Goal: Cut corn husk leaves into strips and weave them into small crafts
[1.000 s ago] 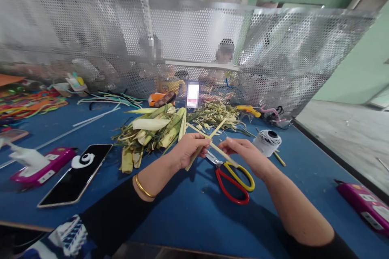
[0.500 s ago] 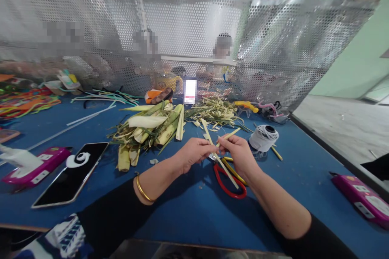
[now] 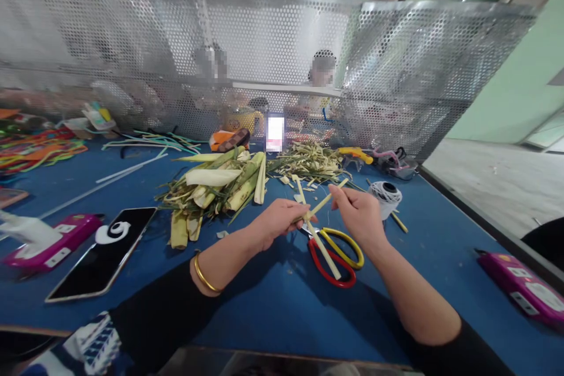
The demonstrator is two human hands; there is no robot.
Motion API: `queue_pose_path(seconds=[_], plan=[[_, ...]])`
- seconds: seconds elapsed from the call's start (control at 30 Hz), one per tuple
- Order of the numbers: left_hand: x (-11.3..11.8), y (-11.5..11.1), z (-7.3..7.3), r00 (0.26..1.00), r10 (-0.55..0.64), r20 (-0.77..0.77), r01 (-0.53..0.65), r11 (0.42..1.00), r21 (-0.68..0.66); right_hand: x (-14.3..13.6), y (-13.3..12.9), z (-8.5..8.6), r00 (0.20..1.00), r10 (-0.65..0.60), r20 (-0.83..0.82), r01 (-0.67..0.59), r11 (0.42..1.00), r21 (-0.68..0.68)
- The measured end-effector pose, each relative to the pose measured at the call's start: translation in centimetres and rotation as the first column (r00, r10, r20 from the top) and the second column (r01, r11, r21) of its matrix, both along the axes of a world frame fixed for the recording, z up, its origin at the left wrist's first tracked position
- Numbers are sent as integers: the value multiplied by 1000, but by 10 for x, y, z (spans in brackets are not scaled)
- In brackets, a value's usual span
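Pinching two crossed, pale plant strips near their crossing, the left hand has its fingers closed on them just above the blue tabletop. The right hand is at the upper right end of one strip, thumb and fingers close together; whether they grip it, I cannot tell. Below the strips lie scissors with one red and one yellow handle, the blades partly hidden by the left hand. Just beyond the right hand is a spool of white thread. To the left of the strips sits a pile of green and cream stalks, with thin shreds behind. Farther left, a large black phone lies beside a purple power strip.
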State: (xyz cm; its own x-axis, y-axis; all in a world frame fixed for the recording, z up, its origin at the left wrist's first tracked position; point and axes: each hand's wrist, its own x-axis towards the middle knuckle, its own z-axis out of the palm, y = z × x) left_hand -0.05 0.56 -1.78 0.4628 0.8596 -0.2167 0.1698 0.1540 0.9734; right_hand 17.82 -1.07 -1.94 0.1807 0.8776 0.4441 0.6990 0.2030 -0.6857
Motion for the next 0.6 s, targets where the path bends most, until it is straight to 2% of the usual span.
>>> queue_pose_path(seconds=[0.1,0.17,0.2,0.27,0.33,0.37,0.43,0.5,0.6], plan=[[1,0,-2,1000,2,-23,0,998,63,-1,-8,5,986,-107,124,65,952,299],[1,0,-3,999,17,-27,-14,994,105,-3,-10,6,979,-146,145,73,903,423],[2,0,-4,999,18,-27,-15,993,118,-4,-10,6,976,-141,166,54,894,444],[2,0,-5,1000,8,-21,-5,992,125,-6,-8,4,971,-66,230,-26,927,375],[3,-2,-5,1000,-24,-16,26,993,118,-8,-3,-1,971,102,216,-141,975,171],[3,-3,-5,999,-47,-23,49,992,119,-9,-1,-3,969,199,145,-209,977,51],[4,-5,-6,995,-83,-64,91,986,141,-10,3,-8,939,332,-93,-342,929,-140],[4,-6,-6,989,-89,-114,109,978,178,-13,3,-12,892,337,-303,-404,894,-196],[4,-7,-5,984,-81,-159,116,967,228,-18,1,-14,892,253,-374,-312,944,-104]])
